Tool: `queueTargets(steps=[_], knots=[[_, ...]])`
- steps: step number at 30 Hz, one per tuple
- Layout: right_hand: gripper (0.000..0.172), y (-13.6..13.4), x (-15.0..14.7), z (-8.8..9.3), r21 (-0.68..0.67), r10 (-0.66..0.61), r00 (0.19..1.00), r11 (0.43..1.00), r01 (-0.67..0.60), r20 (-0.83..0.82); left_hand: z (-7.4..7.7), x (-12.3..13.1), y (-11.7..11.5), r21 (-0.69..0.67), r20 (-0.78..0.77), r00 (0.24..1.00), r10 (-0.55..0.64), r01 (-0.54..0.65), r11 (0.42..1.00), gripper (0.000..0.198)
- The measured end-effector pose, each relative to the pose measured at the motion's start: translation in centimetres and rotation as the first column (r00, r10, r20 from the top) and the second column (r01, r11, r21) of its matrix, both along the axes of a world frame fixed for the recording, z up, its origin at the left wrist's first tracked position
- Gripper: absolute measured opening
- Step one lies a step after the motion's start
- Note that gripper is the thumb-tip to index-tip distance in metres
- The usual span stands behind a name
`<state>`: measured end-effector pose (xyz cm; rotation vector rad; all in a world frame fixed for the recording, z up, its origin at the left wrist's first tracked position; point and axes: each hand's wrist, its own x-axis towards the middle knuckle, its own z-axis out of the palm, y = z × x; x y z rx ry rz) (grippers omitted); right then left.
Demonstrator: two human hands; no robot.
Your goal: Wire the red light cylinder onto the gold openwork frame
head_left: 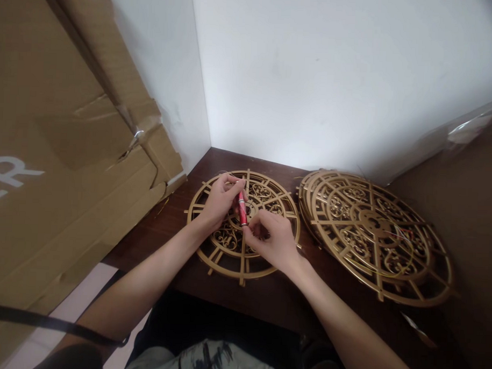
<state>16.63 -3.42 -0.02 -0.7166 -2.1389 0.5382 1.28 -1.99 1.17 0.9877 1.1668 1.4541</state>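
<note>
A slim red tube-like object (242, 208) with a silver band is held between both hands above a round gold openwork frame (243, 272). My left hand (221, 201) pinches it near its upper end. At the lower end, the closed thumb and fingertips of my right hand (271, 236) pinch it. What exactly the red object is I cannot make out. The gold frame lies flat beneath, with scrollwork panels, spokes and a central hub partly covered by my hands.
To the right, several similar gold frames (352, 214) are stacked, with thin coloured wires (405, 233) on top. A large cardboard box (70, 146) stands on the left, and a white wall (314, 74) rises behind the dark brown tabletop (163, 230). Another brown surface (463, 197) is at the right.
</note>
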Motion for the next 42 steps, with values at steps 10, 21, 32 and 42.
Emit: queueTargets(steps=[10, 21, 32, 42], knots=[[0.018, 0.14, -0.21, 0.04, 0.109, -0.006, 0.997, 0.994, -0.003, 0.079, -0.34, 0.05, 0.03, 0.023, -0.024, 1.000, -0.003, 0.003, 1.000, 0.029], [0.021, 0.19, -0.20, -0.22, 0.149, -0.004, 0.991, 0.989, -0.016, 0.135, -0.28, 0.15, -0.12, 0.040, -0.070, 0.998, -0.005, 0.008, 0.999, 0.024], [0.023, 0.16, -0.09, 0.12, 0.176, 0.029, 0.982, 0.982, -0.062, 0.185, 0.26, 0.37, -0.36, 0.016, -0.062, 0.998, -0.012, 0.013, 1.000, 0.022], [0.024, 0.25, -0.09, 0.04, 0.228, 0.011, 0.978, 0.972, -0.060, 0.207, 0.30, 0.41, -0.38, 0.025, -0.085, 0.996, -0.010, 0.012, 1.000, 0.022]])
